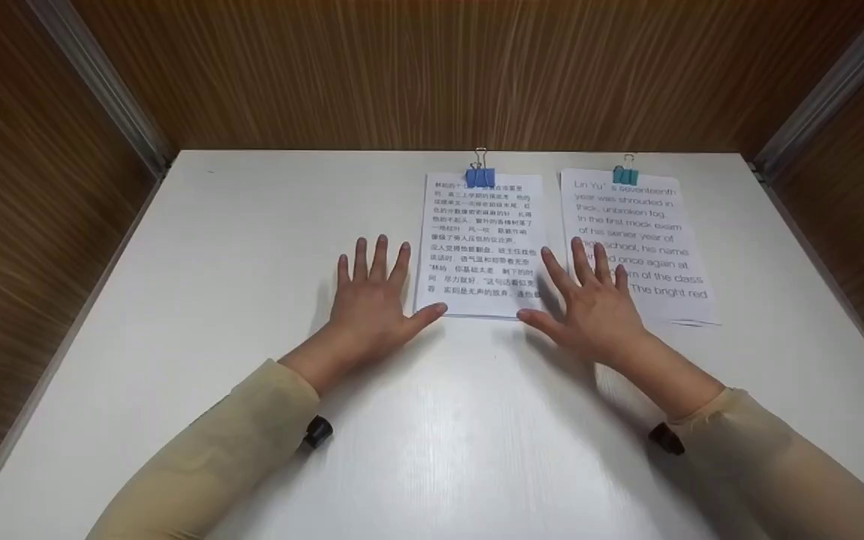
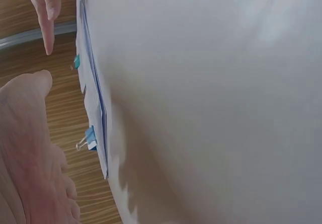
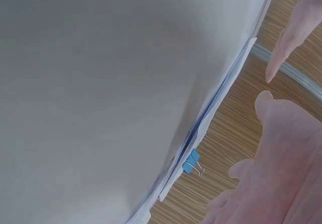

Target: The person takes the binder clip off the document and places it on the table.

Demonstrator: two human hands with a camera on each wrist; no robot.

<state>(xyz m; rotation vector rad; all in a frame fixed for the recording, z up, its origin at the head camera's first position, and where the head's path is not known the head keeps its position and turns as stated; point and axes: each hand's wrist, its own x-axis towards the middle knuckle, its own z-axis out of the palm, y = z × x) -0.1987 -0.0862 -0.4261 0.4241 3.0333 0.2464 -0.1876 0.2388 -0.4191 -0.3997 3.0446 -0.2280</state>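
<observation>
Chinese-text paper stack point(image 1: 481, 247), blue binder clip point(image 1: 480, 177) at top: light, floppy, likely slippery on desk point(image 1: 252, 225). Take hold at clipped edge. Left hand point(image 1: 372, 300), right hand point(image 1: 597, 304) flat, fingers spread, flanking stack's bottom corners.

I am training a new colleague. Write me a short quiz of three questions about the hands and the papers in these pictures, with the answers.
1. True or false: the left hand lifts a stack of paper off the table.
2. Which binder clip holds the stack printed in English? A. the dark blue clip B. the teal clip C. no clip
3. Fill in: the fingers of the right hand lie over the lower left part of the ______ stack.

Key
1. False. It lies flat on the table, its thumb at the lower left corner of the Chinese stack.
2. B
3. English
</observation>
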